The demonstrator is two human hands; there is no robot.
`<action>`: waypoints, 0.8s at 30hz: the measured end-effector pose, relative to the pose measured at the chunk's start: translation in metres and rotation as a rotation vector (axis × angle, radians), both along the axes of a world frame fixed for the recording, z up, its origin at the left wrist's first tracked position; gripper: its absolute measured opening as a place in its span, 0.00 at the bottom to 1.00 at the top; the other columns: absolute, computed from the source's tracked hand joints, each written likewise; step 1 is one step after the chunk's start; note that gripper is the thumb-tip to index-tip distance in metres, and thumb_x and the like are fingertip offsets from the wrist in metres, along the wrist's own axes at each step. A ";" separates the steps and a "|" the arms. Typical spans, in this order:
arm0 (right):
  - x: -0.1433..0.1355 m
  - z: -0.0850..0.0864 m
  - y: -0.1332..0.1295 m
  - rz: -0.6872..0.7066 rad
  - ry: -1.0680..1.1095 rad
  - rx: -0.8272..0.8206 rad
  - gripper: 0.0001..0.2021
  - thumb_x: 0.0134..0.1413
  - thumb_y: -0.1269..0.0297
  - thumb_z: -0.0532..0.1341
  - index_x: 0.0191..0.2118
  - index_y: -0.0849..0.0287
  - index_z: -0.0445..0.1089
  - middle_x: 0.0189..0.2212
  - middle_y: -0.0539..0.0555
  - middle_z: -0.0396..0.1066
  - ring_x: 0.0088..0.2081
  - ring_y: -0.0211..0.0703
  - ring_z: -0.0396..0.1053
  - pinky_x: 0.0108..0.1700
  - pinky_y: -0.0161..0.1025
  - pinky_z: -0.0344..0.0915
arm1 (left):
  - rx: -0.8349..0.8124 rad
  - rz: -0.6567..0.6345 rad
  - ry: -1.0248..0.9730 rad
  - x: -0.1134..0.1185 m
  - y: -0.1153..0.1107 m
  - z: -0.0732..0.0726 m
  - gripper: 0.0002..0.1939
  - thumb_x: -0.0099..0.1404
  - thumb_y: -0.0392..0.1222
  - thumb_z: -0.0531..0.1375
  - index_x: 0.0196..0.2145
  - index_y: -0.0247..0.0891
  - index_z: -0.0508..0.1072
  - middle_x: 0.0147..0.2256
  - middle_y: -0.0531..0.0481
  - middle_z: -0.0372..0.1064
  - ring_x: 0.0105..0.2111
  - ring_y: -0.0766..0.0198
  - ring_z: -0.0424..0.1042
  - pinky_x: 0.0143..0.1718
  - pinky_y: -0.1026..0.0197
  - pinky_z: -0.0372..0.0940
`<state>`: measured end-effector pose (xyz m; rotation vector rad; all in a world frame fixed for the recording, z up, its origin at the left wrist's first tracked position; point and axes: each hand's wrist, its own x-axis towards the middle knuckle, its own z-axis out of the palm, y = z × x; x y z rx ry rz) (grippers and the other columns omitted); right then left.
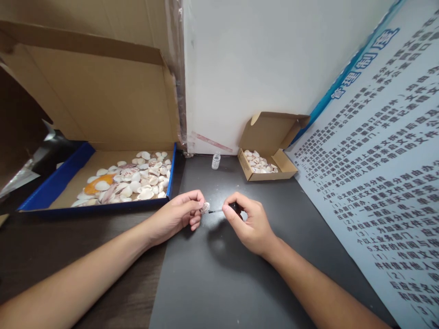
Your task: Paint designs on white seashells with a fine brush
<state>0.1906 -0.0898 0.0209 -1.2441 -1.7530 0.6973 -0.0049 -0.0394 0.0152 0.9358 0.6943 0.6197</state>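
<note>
Between thumb and fingertips, my left hand (185,210) pinches a small speckled seashell (205,208). My right hand (248,221) is closed on a small applicator brush with a black cap-like handle (234,208). The brush's thin stem points left, and its dark tip is at the shell's right edge; whether it touches cannot be made out. A pale bit (243,215) shows beside the handle, partly hidden by my right fingers. Farther back on the table stands a small clear bottle (216,161) with a printed label, upright.
At left, a large blue-edged cardboard box (65,178) with its lid raised holds many shells (147,180) and an orange piece (99,184). A smaller open carton (284,167) with shells (259,162) stands back right. A printed board (377,151) slants along the right; a white panel (233,68) rises behind.
</note>
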 end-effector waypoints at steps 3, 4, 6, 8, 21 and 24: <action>0.000 0.000 0.000 0.005 0.002 0.005 0.08 0.60 0.63 0.57 0.30 0.57 0.65 0.20 0.46 0.60 0.22 0.34 0.57 0.25 0.32 0.56 | 0.006 -0.005 0.003 0.000 0.001 -0.001 0.10 0.61 0.41 0.62 0.28 0.37 0.64 0.23 0.57 0.57 0.20 0.72 0.56 0.22 0.67 0.58; 0.000 0.000 0.000 0.005 0.004 0.008 0.08 0.60 0.63 0.57 0.30 0.57 0.66 0.20 0.46 0.60 0.22 0.34 0.57 0.25 0.32 0.56 | 0.010 -0.009 0.003 0.000 0.001 -0.001 0.10 0.62 0.41 0.62 0.28 0.37 0.64 0.23 0.57 0.57 0.20 0.72 0.56 0.22 0.67 0.58; 0.000 0.000 0.000 0.004 0.010 0.015 0.07 0.61 0.63 0.57 0.31 0.57 0.66 0.21 0.46 0.61 0.22 0.34 0.58 0.25 0.32 0.56 | 0.015 -0.015 0.006 0.000 0.000 -0.001 0.10 0.62 0.41 0.62 0.28 0.37 0.63 0.22 0.57 0.57 0.21 0.72 0.56 0.23 0.67 0.58; 0.000 -0.001 0.000 -0.001 0.016 0.024 0.07 0.61 0.63 0.58 0.32 0.57 0.66 0.22 0.46 0.62 0.22 0.34 0.58 0.25 0.32 0.56 | 0.018 -0.019 0.009 -0.001 0.000 -0.001 0.10 0.62 0.41 0.62 0.28 0.37 0.63 0.22 0.57 0.57 0.21 0.72 0.56 0.23 0.67 0.58; 0.000 -0.001 0.001 -0.010 0.005 0.041 0.07 0.61 0.63 0.58 0.33 0.58 0.67 0.23 0.47 0.64 0.23 0.34 0.59 0.26 0.31 0.57 | 0.033 -0.032 0.031 -0.001 0.001 -0.002 0.11 0.62 0.42 0.62 0.29 0.37 0.63 0.22 0.58 0.56 0.21 0.72 0.56 0.23 0.67 0.57; 0.000 -0.001 0.002 -0.007 0.000 0.036 0.07 0.61 0.63 0.58 0.32 0.58 0.67 0.23 0.47 0.64 0.23 0.34 0.59 0.26 0.31 0.57 | 0.033 -0.034 0.028 -0.001 0.001 -0.003 0.10 0.62 0.41 0.61 0.29 0.37 0.63 0.22 0.58 0.56 0.21 0.72 0.56 0.23 0.67 0.58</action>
